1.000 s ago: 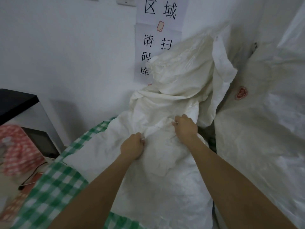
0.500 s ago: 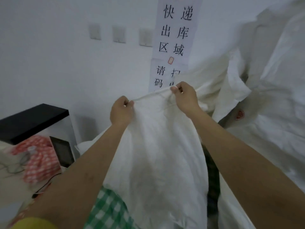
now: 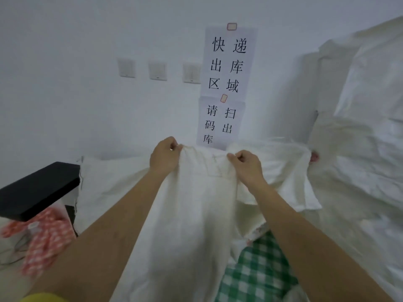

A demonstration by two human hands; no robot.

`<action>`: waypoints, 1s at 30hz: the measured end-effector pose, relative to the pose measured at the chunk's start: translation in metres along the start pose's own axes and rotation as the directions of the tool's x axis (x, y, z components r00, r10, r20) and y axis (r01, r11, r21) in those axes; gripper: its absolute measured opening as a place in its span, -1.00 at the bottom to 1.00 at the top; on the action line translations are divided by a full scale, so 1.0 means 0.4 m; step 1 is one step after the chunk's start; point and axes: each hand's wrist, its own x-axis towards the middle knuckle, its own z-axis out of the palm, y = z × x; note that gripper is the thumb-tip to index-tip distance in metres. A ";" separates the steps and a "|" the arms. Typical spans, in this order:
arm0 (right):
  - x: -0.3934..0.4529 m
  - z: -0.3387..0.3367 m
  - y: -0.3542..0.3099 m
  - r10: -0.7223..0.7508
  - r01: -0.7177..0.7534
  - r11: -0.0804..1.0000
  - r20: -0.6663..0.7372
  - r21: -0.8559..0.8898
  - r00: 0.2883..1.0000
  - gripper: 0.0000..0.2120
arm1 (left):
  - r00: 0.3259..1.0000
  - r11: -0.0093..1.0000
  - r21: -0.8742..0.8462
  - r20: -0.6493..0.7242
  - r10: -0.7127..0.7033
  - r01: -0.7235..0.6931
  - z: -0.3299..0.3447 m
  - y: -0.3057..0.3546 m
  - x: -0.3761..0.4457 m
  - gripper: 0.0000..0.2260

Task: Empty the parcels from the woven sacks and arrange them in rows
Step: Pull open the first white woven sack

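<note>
Head view, nearest first: two bare forearms reach forward and up over a green-and-white checked cloth (image 3: 259, 273) that lies low on the right. Between the arms hangs the white woven plastic sack (image 3: 196, 225), raised so that its cloth drapes down toward the camera. The left hand (image 3: 164, 157) has its fingers curled tight on a bunched fold at the sack's top edge; the right hand (image 3: 246, 165) pinches the same edge just beside it, thumb against curled fingers, with a stitched seam running between the two grips. To the left sit a black flat-topped box (image 3: 39, 188) and a red-and-white patterned bag (image 3: 45, 236). To the right, more bulky white woven sacks (image 3: 359, 149) are stacked against the wall, one bearing a small red mark (image 3: 314, 157). Behind everything, a printed paper sign with black Chinese characters (image 3: 226, 83) is taped to the white wall beside three pale wall switches (image 3: 158, 69).

No parcels show anywhere, and no rows are laid out. By that reckoning the work is at its start: this sack is being lifted to tip it out, and the other sacks remain full.
</note>
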 end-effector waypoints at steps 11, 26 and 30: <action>-0.105 0.222 -0.013 -0.096 0.471 0.690 0.576 -0.550 0.812 -0.20 | 0.976 0.974 -0.209 0.214 -0.044 0.089 0.051 -0.167 -0.115 -0.78; -0.106 0.283 0.068 0.113 0.265 0.779 0.543 -0.568 0.832 -0.76 | 0.886 0.817 0.470 0.138 -0.442 0.334 -0.127 -0.461 -0.252 -0.28; -0.105 0.296 0.060 0.139 0.277 0.799 0.613 -0.533 0.778 -0.77 | 0.912 0.822 0.460 0.059 -0.406 0.336 -0.135 -0.479 -0.255 -0.45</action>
